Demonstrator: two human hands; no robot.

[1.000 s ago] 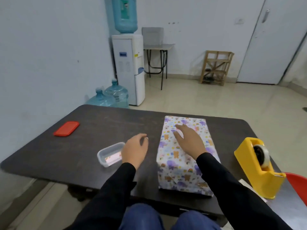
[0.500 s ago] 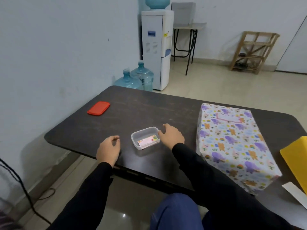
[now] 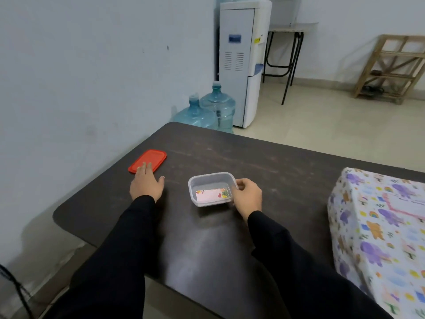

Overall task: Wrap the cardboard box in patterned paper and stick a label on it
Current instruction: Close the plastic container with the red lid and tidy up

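The box wrapped in animal-patterned paper [image 3: 377, 229] lies at the right of the dark table [image 3: 264, 162], with a pink-edged label [image 3: 407, 207] on its top. A small clear plastic container [image 3: 212, 180] sits in the middle and holds pink flowered labels [image 3: 211, 195]. My right hand [image 3: 247, 196] grips the container's right rim. My left hand [image 3: 146, 185] is stretched flat, fingers apart, with its fingertips on the near edge of the red lid [image 3: 148, 160].
The table's left edge and rounded corner lie close to my left arm, with a white wall beyond. Two water jugs [image 3: 207, 111], a water dispenser [image 3: 241, 61], a small table and a wooden rack [image 3: 391, 67] stand on the floor behind.
My right hand left the wrapped box and took hold of the container's rim. My left hand moved left and forward to the red lid. The view swung left.
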